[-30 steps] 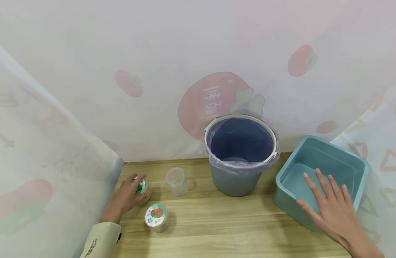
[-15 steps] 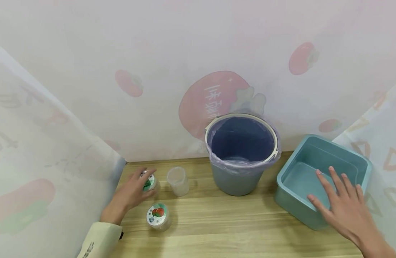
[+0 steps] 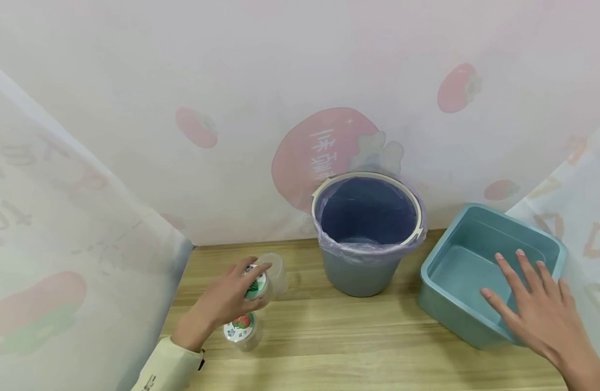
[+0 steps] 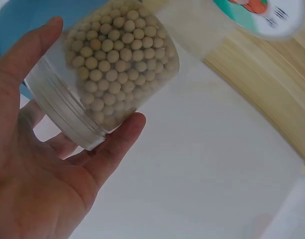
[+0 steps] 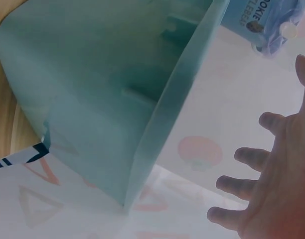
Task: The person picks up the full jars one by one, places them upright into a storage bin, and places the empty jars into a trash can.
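Note:
My left hand (image 3: 222,301) grips a clear jar (image 4: 125,59) around its lid end, thumb on one side and fingers on the other. Small beige balls fill much of that jar, and its lid carries a green picture. Close below the hand in the head view stands another clear jar (image 3: 241,331) with a tomato picture on its lid. A transparent empty-looking cup (image 3: 279,274) is partly hidden behind the held jar. Over the near right side of a teal basin (image 3: 451,304), my right hand (image 3: 544,315) hovers with fingers spread, holding nothing.
A grey-blue bucket (image 3: 361,277) lined with a purple bag stands at the back middle of the wooden table (image 3: 339,342). White printed sheets (image 3: 231,179) wall the back and both sides.
My left hand has moved to the right with the jar, from the table's left side to in front of the cup. My right hand has drifted slightly right, still spread over the basin.

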The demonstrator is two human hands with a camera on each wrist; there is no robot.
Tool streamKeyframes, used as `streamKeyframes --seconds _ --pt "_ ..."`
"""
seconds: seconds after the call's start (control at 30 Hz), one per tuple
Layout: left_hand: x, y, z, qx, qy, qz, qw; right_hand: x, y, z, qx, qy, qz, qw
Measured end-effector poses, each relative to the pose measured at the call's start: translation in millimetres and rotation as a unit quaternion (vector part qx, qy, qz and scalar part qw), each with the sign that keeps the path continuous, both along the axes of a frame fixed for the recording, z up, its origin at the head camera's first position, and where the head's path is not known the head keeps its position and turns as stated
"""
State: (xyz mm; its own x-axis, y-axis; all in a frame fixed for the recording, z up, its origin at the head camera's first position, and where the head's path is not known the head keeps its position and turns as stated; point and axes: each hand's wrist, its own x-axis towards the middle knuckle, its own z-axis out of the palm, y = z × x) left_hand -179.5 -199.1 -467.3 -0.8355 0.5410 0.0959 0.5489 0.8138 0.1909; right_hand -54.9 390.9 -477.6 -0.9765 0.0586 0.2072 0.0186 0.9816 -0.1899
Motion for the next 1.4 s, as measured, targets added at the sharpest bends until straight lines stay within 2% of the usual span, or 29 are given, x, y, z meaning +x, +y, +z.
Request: streamKeyframes --seconds 0.5,0.67,1.17,1.4 --pt "24.8 62 4.6 -0.002 -0.037 -0.105 0.9938 -12.0 25 -12.1 0.000 -0.028 -0.021 0.999" --pt "32.0 83 4.8 -0.007 -0.018 -0.133 0.9910 -15.6 34 -16.6 0.001 -0.030 -0.031 0.999" --pt "48.7 154 -15.2 -0.014 0.017 -0.235 0.9717 -27.2 64 -32.4 -0.012 -0.026 -0.026 0.999" --pt "52.6 181 -18.7 -0.038 0.029 -0.256 0.9655 -30.5 74 -41.8 -0.031 -0.032 -0.035 0.998"
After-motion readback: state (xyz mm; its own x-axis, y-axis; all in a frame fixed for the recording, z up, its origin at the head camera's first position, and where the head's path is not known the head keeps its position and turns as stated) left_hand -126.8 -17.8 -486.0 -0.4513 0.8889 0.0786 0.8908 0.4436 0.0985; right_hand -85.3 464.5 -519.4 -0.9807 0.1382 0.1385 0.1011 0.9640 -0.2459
